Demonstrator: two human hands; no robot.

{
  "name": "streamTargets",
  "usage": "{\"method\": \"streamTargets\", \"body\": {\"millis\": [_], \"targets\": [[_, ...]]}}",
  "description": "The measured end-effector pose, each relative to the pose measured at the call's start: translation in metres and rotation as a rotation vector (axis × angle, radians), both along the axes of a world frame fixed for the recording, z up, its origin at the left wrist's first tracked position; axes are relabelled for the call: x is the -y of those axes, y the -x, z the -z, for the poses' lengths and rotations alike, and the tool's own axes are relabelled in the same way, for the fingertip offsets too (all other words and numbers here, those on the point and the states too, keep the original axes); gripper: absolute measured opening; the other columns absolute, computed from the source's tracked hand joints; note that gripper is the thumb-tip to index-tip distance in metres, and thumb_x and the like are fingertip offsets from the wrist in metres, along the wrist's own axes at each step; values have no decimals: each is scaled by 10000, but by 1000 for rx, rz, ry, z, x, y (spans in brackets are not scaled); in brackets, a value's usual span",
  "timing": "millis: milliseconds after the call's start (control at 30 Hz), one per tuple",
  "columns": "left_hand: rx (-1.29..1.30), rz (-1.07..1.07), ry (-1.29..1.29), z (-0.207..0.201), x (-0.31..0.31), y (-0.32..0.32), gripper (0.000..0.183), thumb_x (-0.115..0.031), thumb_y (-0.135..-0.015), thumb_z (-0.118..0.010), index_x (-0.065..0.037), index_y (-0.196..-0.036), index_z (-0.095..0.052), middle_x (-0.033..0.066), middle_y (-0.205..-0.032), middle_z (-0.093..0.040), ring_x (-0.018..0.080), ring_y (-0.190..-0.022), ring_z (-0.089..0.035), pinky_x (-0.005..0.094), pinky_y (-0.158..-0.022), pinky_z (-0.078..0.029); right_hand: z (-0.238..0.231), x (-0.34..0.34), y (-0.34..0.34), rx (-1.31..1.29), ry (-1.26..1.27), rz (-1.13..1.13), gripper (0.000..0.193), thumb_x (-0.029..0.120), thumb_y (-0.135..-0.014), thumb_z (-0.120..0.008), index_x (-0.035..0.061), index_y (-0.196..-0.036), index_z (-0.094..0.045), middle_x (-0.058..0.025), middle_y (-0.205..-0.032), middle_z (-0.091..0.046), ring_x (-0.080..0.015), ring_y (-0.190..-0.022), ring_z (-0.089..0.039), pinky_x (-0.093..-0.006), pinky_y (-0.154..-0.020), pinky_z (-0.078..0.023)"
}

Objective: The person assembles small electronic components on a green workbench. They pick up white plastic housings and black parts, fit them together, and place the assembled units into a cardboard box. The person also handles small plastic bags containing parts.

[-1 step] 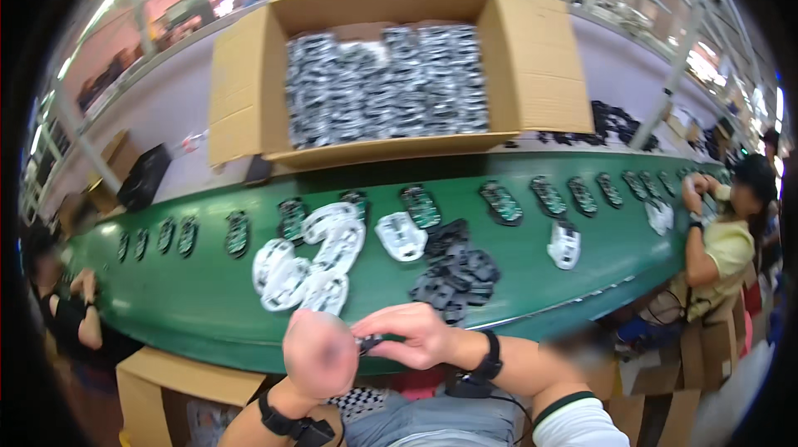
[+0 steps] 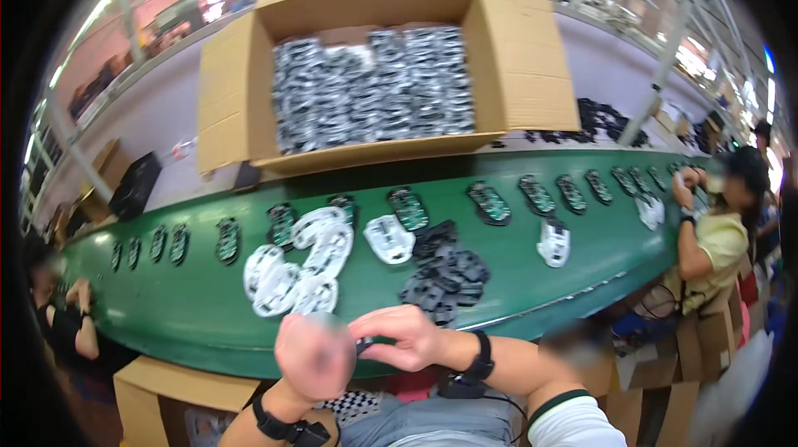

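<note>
1. Black and small, the plastic part (image 2: 363, 347) sits pinched between both hands just below the near edge of the green conveyor belt (image 2: 191, 314); most of it is hidden by the fingers, so its exact shape cannot be told
2. Left hand (image 2: 314, 357) is closed into a loose fist around one end of the part; right hand (image 2: 407, 337) grips the other end with thumb and forefinger closed narrow on it
3. Judgement on the step in hand: the two pieces appear to be pressed or fitted together, which calls for square alignment, steady pressure from both thumbs, and holding the work close to the body, where it is now
4. The pile of black parts (image 2: 445, 268) lies on the belt just beyond the right hand; the cluster of white shells (image 2: 299, 268) lies just beyond the left hand
5. A row of green circuit boards (image 2: 490, 202) in dark carriers runs along the far side of the belt, well apart from the hands
6. An open cardboard box (image 2: 524, 64) filled with bagged items stands on the shelf behind the belt
7. Room: a factory line with bright overhead lighting; a co-worker in a yellow shirt (image 2: 721, 243) works at the right end, and another person (image 2: 58, 314) sits at the left end
</note>
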State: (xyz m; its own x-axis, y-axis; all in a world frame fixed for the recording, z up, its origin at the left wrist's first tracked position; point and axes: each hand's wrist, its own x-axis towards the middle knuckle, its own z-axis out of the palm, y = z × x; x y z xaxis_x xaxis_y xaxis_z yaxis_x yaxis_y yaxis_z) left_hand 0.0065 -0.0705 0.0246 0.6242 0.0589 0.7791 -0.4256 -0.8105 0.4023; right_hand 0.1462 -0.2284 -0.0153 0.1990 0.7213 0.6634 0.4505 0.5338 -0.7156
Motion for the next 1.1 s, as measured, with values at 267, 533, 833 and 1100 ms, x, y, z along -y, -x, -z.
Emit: {"method": "streamTargets", "body": {"millis": [267,533,833,1100], "targets": [[100,84,-208,-14,8,18,271,-349,-919,-715,-100,-963,-619,20,-733,-565,223,-622,-536,376,-640,-420,-5,17,21,27,-133,-8,331,71,-865,-763,-15,-1174,-685,-208,-1208,-708,-385,-1125,-688,-461,-969,-551],[46,286,7,16,7,11,381,-372,-1012,-524,-16,-1081,-642,115,-888,-618,317,-743,-567,444,-721,-460,11,35,60,-216,-38,191,218,-5,-870,-706,-24,-1088,-697,-238,-1193,-718,-377,-1091,-713,-429,-970,-551],[-124,436,82,19,7,16,257,-105,-889,-652,-1,-1122,-621,151,-969,-659,343,-829,-621,430,-756,-501,19,61,78,-478,85,182,188,-3,-951,-599,-49,-1118,-675,-226,-1227,-698,-259,-1035,-711,-344,-910,-559],[-269,-87,-251,11,-16,-1,525,-242,-777,-811,-41,-1231,-640,242,-1364,-542,428,-1234,-544,521,-1036,-454,4,185,-115,-843,-3,760,334,219,-1002,-600,-35,-1219,-610,-74,-1102,-670,-161,-991,-634,-320,-858,-521]]}}
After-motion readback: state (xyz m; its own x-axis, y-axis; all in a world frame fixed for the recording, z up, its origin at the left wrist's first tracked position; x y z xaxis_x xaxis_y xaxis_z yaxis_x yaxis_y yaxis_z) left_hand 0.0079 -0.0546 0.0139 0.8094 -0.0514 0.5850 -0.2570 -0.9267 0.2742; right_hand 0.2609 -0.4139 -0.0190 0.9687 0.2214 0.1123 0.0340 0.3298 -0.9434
